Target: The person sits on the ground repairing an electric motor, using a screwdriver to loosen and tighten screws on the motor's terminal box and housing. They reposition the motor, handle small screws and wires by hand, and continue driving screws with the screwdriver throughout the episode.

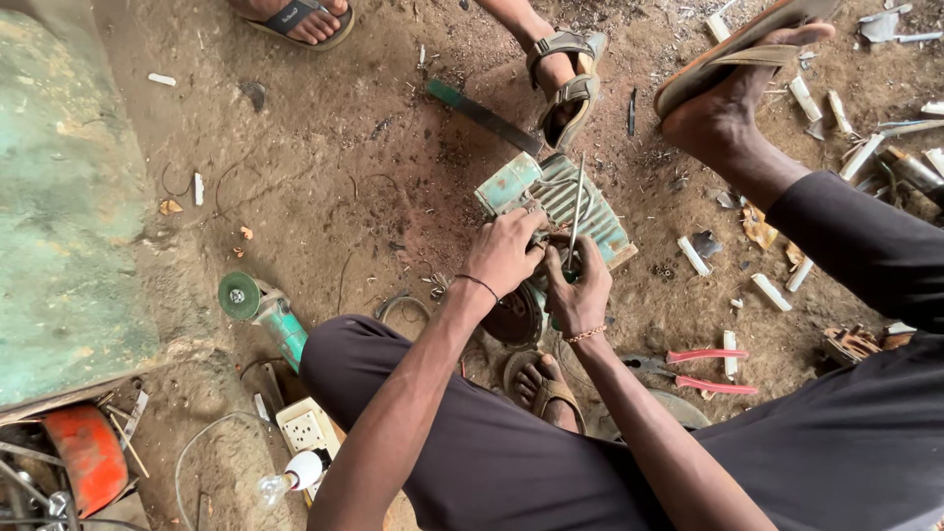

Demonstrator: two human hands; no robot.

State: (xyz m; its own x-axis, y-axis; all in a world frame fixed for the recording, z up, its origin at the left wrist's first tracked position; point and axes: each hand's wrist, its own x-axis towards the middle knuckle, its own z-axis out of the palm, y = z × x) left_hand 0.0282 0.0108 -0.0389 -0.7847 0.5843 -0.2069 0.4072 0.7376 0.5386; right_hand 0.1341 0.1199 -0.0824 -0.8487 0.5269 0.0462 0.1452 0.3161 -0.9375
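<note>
— What are the two hands doing?

— Both are on the green ribbed motor housing [565, 202], which lies on the dirt floor [374, 167] near its middle, just in front of the person's knees. The left hand [503, 254] rests on the near end of the housing, its fingers curled around a small part there. I think it is a fitting, but the hand hides it, so I cannot tell for sure.

— And the right one?

— The right hand [580, 285] is clenched around the lower end of a thin metal rod [576, 211], which stands almost upright over the housing. The two hands are touching each other.

— What lies around them?

— Toward the left edge of the floor there is a green angle grinder [264, 310], with its disc facing up. Nearer to the person, a white socket block [307, 430] and a light bulb [285, 480] are just beside each other. On the right side lie red-handled pliers [703, 369], close to the right forearm. A long dark blade with a green handle [482, 113] lies beyond the housing, near another person's sandaled foot [565, 84]. White scraps are scattered at the far right corner.
</note>
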